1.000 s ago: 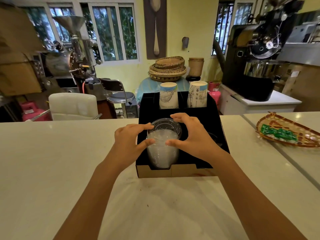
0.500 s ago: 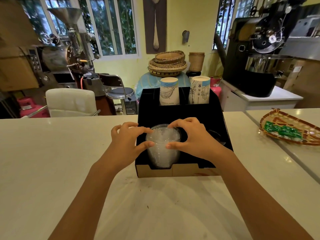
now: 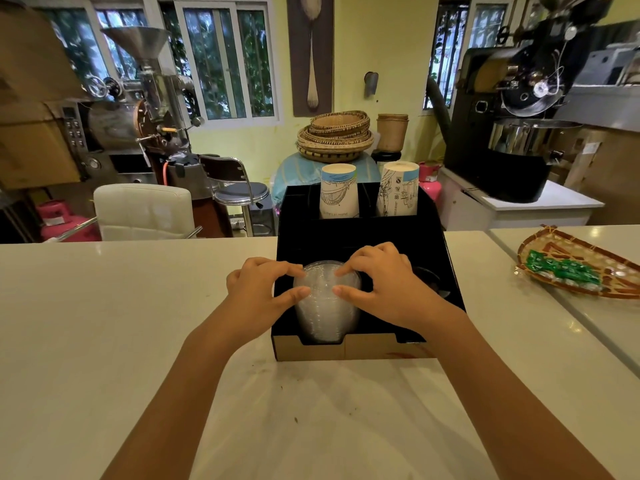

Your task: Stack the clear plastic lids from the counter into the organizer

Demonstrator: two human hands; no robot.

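Note:
A stack of clear plastic lids (image 3: 325,313) stands in the front left slot of the black cardboard organizer (image 3: 363,237) on the white counter. My left hand (image 3: 258,294) grips the stack's left side, thumb and fingers on its top. My right hand (image 3: 384,287) holds the right side the same way. Both hands press the top lid down onto the stack. The stack's lower part shows through the notch in the organizer's front wall.
Two stacks of paper cups (image 3: 338,190) stand in the organizer's back slots. Dark lids (image 3: 431,282) sit in its front right slot. A woven tray (image 3: 554,244) with green packets (image 3: 561,270) lies on the counter to the right. Coffee roasters and chairs stand behind the counter.
The top lid, tilted above the stack a second ago, has been pushed down flat onto it. Both hands lowered slightly with it and stay closed round the stack.

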